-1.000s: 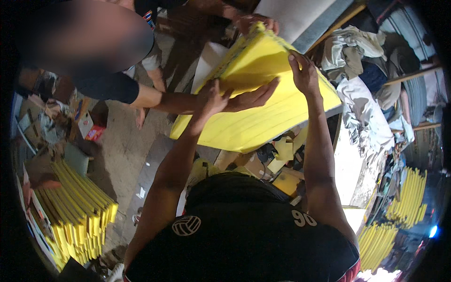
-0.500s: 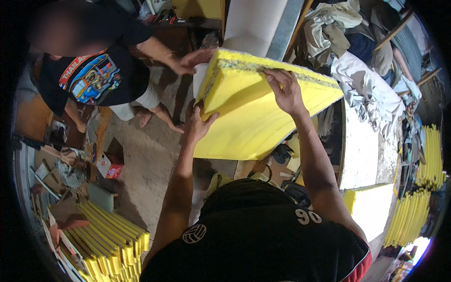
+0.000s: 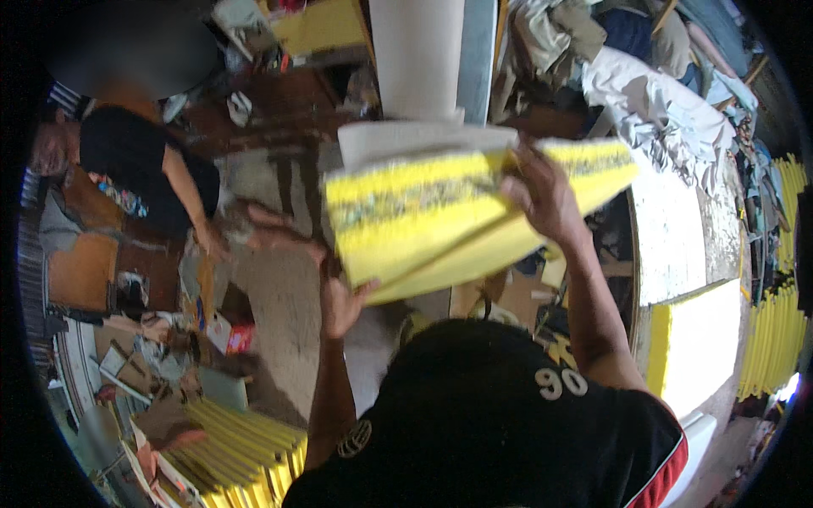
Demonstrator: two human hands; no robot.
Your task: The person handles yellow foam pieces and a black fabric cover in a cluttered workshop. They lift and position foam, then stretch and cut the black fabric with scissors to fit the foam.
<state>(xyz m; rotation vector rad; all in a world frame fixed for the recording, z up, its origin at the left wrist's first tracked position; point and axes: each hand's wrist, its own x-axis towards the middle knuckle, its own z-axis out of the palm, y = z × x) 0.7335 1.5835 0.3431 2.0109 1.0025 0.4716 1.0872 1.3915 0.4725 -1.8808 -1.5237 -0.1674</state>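
A thick yellow foam slab point(image 3: 423, 241) is held up in front of me, tilted so that its long edge shows. That edge has a mottled grey layer between two yellow ones. My left hand point(image 3: 340, 298) grips the lower left corner, thumb on the near face. At the upper edge, right of the middle, my right hand point(image 3: 544, 193) is closed over the slab, slightly blurred. A pale sheet or panel point(image 3: 406, 142) shows just behind the slab; whether it touches it I cannot tell.
A co-worker point(image 3: 140, 165) in a black shirt is low at the left. Another yellow foam block point(image 3: 694, 343) lies on the worktable point(image 3: 669, 229) at right, near crumpled white cloth point(image 3: 656, 102). Stacked yellow-edged pieces point(image 3: 254, 444) stand lower left, a red box point(image 3: 235, 334) on the floor.
The slab has tipped, so its layered edge faces me more and its broad face less. The co-worker has drawn back left, their hand away from the slab. My view has shifted.
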